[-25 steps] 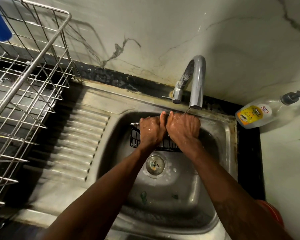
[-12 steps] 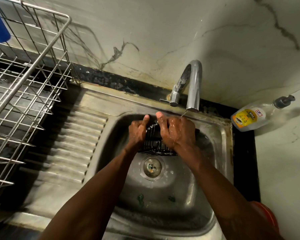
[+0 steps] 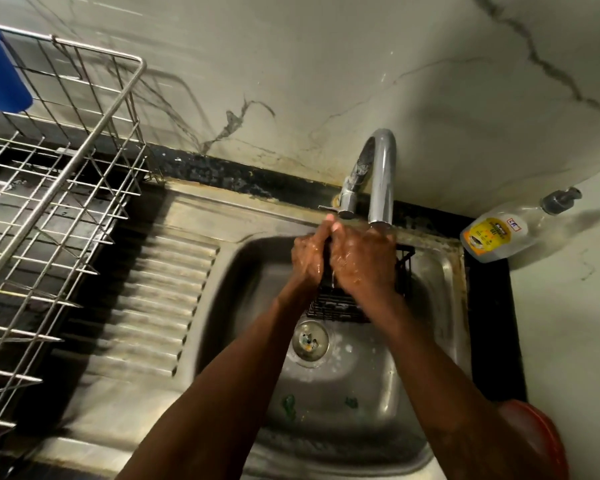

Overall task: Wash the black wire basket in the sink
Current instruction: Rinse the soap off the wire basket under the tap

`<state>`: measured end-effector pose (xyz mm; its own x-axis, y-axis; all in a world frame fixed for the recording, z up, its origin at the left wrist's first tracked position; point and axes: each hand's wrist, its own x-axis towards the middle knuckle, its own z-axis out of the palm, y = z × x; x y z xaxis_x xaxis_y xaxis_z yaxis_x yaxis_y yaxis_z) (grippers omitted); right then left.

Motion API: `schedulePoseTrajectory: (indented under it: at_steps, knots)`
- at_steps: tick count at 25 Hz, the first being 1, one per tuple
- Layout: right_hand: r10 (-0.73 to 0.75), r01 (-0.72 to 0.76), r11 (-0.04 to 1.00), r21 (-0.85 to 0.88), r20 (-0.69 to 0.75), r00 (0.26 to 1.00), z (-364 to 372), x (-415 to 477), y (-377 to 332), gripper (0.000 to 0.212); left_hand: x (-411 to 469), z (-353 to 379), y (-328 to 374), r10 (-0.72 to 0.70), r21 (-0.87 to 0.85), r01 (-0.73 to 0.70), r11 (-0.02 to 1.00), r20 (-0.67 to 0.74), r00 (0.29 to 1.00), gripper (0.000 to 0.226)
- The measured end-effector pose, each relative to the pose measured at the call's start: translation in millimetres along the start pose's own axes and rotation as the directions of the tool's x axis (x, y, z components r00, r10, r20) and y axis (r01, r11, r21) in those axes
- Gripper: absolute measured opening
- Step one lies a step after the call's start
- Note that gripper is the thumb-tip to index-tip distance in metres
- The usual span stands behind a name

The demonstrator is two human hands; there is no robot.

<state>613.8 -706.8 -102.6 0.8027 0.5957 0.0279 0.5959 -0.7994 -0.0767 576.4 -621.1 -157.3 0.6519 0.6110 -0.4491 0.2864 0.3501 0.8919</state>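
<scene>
- Rinse step, I'd say: my left hand [image 3: 308,258] and right hand [image 3: 362,263] both grip the black wire basket [image 3: 333,304], centre frame, in the steel sink [image 3: 437,306] under the curved chrome tap [image 3: 383,174].
- Next I'd probably rotate it.

Veined pale marble wall [image 3: 326,64], black countertop edge [image 3: 489,323]

The left hand [image 3: 307,259] and right hand [image 3: 362,263] grip the black wire basket [image 3: 333,306].
</scene>
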Motion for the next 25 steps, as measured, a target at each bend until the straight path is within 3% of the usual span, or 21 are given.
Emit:
schedulePoseTrajectory:
  at_steps: [2, 4, 6, 8, 11, 14, 16, 19, 22, 25]
  knots:
    - [-0.130, 0.129, 0.990, -0.058, -0.010, 0.991, 9, -16, 2, 0.035, 4, 1, -8, -0.030, -0.047, 0.031, 0.998, 0.021, 0.999, 0.056]
    - [-0.125, 0.126, 0.990, -0.058, 0.018, 0.992, 11, -17, 19, 0.045, 8, -3, -11, -0.017, 0.026, 0.014, 1.000, 0.107, 0.994, 0.056]
    - [0.007, -0.007, 1.000, -0.020, 0.003, 1.000, 8, -11, 41, 0.064, 9, -15, -9, 0.019, 0.022, -0.023, 0.999, 0.167, 0.986, 0.062]
    - [0.177, -0.174, 0.983, 0.056, -0.038, 0.984, 5, -2, 57, 0.074, 9, -23, -5, 0.105, 0.002, -0.108, 0.994, 0.222, 0.969, 0.052]
    - [0.146, -0.145, 0.989, 0.008, -0.022, 0.989, 11, 3, 22, 0.059, 7, -28, -2, 0.175, 0.061, -0.191, 0.980, 0.204, 0.963, 0.035]
    - [-0.063, 0.060, 0.995, -0.076, -0.036, 0.997, 19, -15, -30, 0.042, 7, -34, -1, 0.238, 0.136, -0.261, 0.956, 0.164, 0.957, 0.029]
    - [-0.188, 0.188, 0.982, -0.021, 0.002, 0.982, 15, -15, -18, 0.048, 7, -44, -2, 0.233, 0.063, -0.244, 0.968, 0.151, 0.961, 0.032]
    - [-0.098, 0.093, 0.993, 0.073, 0.068, 0.993, -1, 1, 26, 0.063, 8, -48, -6, 0.202, -0.013, -0.203, 0.979, 0.139, 0.969, 0.034]
    - [0.078, -0.078, 0.997, -0.019, -0.005, 0.997, 3, 6, 12, 0.063, 11, -42, -9, 0.208, 0.013, -0.210, 0.978, 0.096, 0.973, 0.037]
    - [-0.032, 0.031, 0.999, -0.027, -0.055, 0.998, 13, -10, -40, 0.044, 12, -48, -6, 0.237, 0.090, -0.240, 0.967, 0.038, 0.971, 0.043]
